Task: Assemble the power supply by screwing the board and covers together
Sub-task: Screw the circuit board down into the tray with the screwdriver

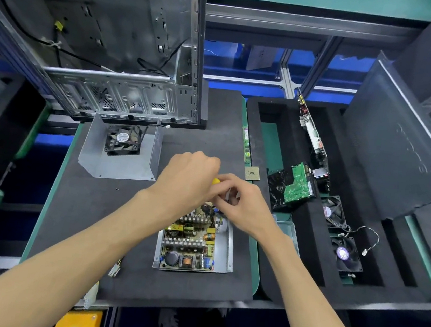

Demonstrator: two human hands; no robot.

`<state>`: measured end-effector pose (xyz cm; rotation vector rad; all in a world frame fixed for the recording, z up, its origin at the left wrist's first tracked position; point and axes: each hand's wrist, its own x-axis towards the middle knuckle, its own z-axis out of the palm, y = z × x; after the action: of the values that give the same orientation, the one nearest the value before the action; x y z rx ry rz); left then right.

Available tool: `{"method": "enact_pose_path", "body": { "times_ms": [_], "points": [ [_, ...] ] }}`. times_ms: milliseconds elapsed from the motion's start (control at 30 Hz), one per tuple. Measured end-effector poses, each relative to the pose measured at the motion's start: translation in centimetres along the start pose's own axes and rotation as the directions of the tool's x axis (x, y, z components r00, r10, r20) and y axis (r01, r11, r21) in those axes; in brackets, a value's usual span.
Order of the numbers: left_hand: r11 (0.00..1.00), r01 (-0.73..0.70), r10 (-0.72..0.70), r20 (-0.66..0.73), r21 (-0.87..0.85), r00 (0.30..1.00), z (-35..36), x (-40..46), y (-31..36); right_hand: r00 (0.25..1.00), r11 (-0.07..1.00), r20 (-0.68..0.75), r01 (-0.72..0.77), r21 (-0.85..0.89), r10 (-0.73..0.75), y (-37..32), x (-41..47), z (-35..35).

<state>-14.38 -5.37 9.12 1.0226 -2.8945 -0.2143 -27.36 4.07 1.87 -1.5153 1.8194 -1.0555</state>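
The power supply board (190, 243), with heat sinks, coils and capacitors, lies in its silver metal base cover (228, 247) on the dark mat. Both hands meet over the board's far end. My left hand (188, 179) grips a yellow-handled screwdriver (216, 181), only the handle tip showing. My right hand (241, 206) curls its fingers around the tool's lower part, just above the board; the tip is hidden. The other cover (119, 153), a bent silver sheet carrying a black fan, sits farther back on the left.
An open computer case (120, 92) stands at the back left. A CPU chip (252, 173) and a RAM stick (247, 145) lie at the mat's right edge. A black foam tray (306, 252) on the right holds circuit boards and fans. White connectors (115, 268) lie near the left forearm.
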Motion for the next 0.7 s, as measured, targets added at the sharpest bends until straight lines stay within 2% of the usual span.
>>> {"method": "enact_pose_path", "body": {
  "times_ms": [67,133,233,300,333,400,500,567,633,700],
  "points": [
    [0.996,0.042,-0.04,-0.032,0.077,0.999,0.2,0.1,0.5,0.999,0.997,-0.021,-0.027,0.066,0.029,-0.1,-0.2,0.0],
    [0.996,0.05,-0.047,-0.038,0.079,0.998,0.2,0.1,0.5,0.998,0.992,-0.032,-0.045,0.12,0.049,-0.2,-0.2,-0.1],
    [0.992,-0.092,0.092,0.0,-0.088,0.996,-0.1,-0.1,0.0,0.999,0.994,-0.013,-0.045,0.1,0.046,-0.2,0.0,-0.7],
    [0.972,-0.188,0.199,0.068,-0.141,0.978,-0.7,-0.1,-0.3,1.0,0.998,0.023,-0.019,0.067,0.017,-0.1,0.2,-1.1],
    [0.971,-0.191,0.206,0.102,-0.146,0.973,-1.0,0.1,-0.4,0.999,0.998,0.039,-0.012,0.056,0.01,-0.1,0.2,-1.2],
    [0.985,-0.141,0.152,0.124,-0.096,0.981,-1.2,0.7,-0.5,0.998,0.999,0.058,-0.009,0.041,0.007,-0.3,0.2,-1.3],
    [0.992,-0.066,0.06,0.066,0.103,0.996,-0.7,1.1,0.0,0.999,0.996,0.023,-0.029,0.08,0.027,-0.5,0.1,-1.2],
    [0.986,-0.037,0.033,0.026,0.161,0.999,-0.3,0.9,0.5,0.999,0.994,-0.006,-0.044,0.102,0.045,-0.5,0.0,-1.2],
    [0.99,-0.051,0.049,0.02,0.133,0.999,0.0,0.6,0.8,0.998,0.992,-0.007,-0.056,0.116,0.057,-0.5,-0.1,-1.2],
    [0.991,-0.136,0.135,0.064,0.015,0.989,-0.1,0.4,0.5,0.998,0.992,0.006,-0.06,0.11,0.06,-0.3,-0.3,-1.0]
  ]
}}
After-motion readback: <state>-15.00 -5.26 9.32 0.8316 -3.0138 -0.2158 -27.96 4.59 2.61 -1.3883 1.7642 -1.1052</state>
